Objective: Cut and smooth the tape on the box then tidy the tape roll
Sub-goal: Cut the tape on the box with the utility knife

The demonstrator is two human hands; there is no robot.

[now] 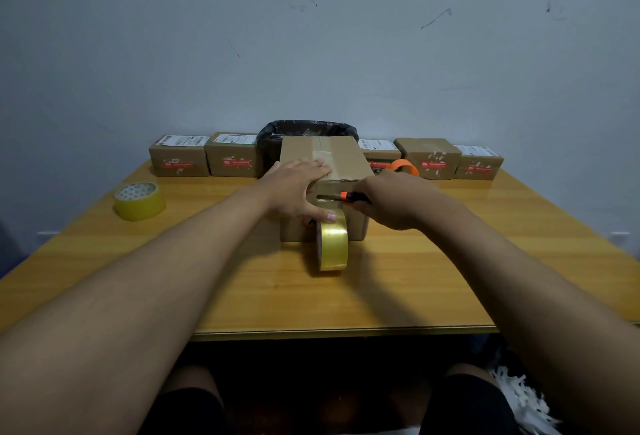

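A yellow wood-grain bench (398,289) stands against a pale blue-grey wall (311,36) marked with dark scuffs. Along the far edge sits a row of small labelled cartons (178,157), with a bin (304,129) lined in black plastic at its middle. The box (339,161) stands mid-bench just in front of the bin, a strip of clear tape down its top. The left hand (294,188) lies flat and spread on the box, its thumb reaching down the near face to the roll (332,246), which stands on edge against the box. The right hand (398,200) is closed around an orange-and-black knife (341,196), its blade across the tape on the near face. A second roll (140,200) lies flat at far left. White shredded paper (519,403) lies on the floor at near right.
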